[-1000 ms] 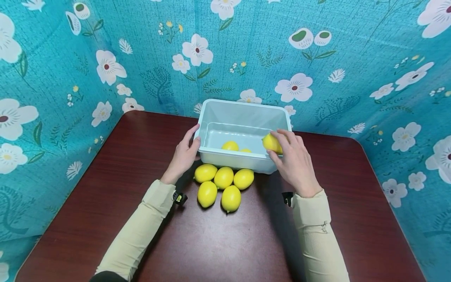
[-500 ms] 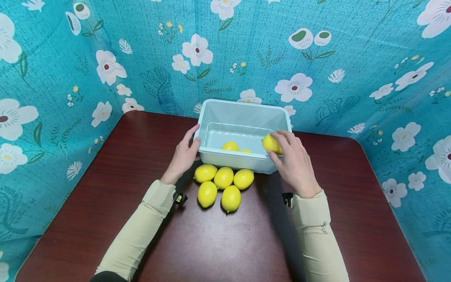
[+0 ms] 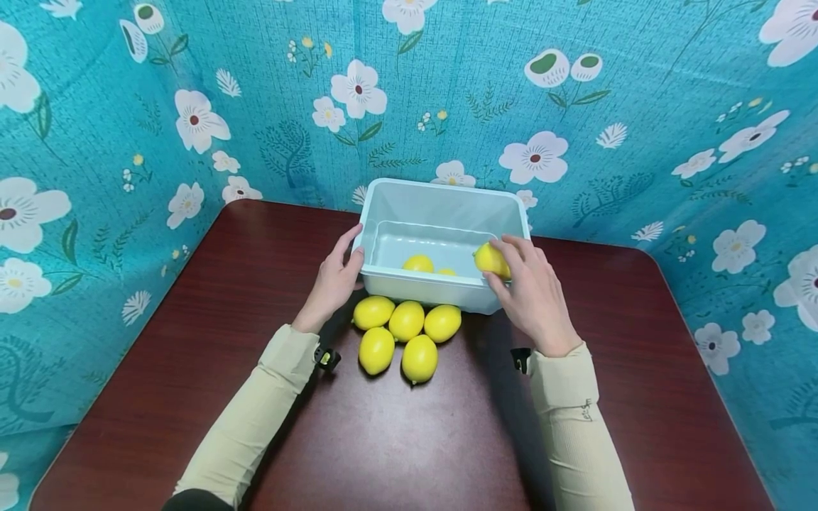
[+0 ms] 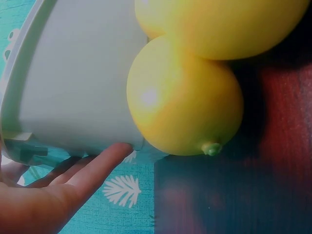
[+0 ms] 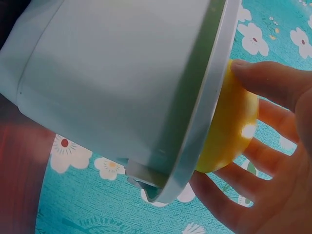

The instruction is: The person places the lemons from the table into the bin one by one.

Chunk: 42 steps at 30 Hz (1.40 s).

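Note:
A pale blue plastic bin (image 3: 441, 289) stands at the back of the table, two lemons showing inside it, one of them (image 3: 418, 263) near its front wall. My right hand (image 3: 535, 294) holds another lemon (image 3: 491, 260) between thumb and fingers at the bin's front right rim; in the right wrist view this lemon (image 5: 229, 126) sits partly behind the rim. At the bin's left end, my left hand (image 3: 329, 284) rests against the side with fingers extended. The left wrist view shows the fingers (image 4: 97, 168) along the bin's end wall, beside a lemon (image 4: 185, 97).
Several lemons (image 3: 406, 321) lie clustered on the dark red-brown table (image 3: 447, 440) in front of the bin. Behind the table and at both sides hangs a turquoise flowered cloth (image 3: 441, 85), close to the bin's back.

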Tool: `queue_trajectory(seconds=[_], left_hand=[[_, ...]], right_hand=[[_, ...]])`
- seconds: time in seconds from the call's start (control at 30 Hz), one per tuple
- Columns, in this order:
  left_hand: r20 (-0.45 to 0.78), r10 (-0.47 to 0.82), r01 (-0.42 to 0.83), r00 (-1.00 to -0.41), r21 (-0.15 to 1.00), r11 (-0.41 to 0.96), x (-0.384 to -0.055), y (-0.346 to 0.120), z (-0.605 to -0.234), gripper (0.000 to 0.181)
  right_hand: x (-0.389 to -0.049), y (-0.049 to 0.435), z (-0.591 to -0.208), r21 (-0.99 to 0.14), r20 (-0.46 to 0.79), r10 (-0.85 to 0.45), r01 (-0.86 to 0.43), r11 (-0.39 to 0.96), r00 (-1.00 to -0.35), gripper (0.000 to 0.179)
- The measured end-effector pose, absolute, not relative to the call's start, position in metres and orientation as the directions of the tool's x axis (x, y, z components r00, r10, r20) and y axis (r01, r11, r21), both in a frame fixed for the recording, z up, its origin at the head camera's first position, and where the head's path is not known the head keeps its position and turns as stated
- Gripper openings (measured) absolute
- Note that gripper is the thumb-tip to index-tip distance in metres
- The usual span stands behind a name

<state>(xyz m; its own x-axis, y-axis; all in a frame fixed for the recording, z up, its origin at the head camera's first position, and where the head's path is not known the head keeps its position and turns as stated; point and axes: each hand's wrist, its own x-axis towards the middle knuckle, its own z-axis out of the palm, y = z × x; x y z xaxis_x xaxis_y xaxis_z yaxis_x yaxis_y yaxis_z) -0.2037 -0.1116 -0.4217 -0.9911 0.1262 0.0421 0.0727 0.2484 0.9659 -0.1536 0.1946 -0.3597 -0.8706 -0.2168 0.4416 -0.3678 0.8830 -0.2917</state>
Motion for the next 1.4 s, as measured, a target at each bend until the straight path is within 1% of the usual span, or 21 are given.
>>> queue_trajectory(seconds=[0.4,0.93,1.13,1.4], left_hand=[[0.038,0.130,0.070,-0.991,0.966,0.251,-0.204,-0.112,-0.422,0.051],[0.048,0.133,0.080,-0.990,0.965,0.250,-0.205,-0.113,-0.423,0.051],[0.044,0.128,0.075,-0.991,0.966,0.247,-0.205,-0.112,-0.423,0.051],[0.047,0.132,0.079,-0.990,0.965,0.248,-0.205,-0.112,-0.424,0.051]], right_hand=[[-0.149,0.196,-0.361,-0.296,0.475,-0.187,-0.356,0.886,-0.860,0.045],[-0.140,0.195,-0.360,-0.324,0.493,-0.165,-0.356,0.877,-0.855,0.042],[-0.136,0.192,-0.358,-0.319,0.487,-0.162,-0.348,0.882,-0.858,0.043],[-0.131,0.190,-0.357,-0.312,0.506,-0.172,-0.365,0.877,-0.846,0.043]])
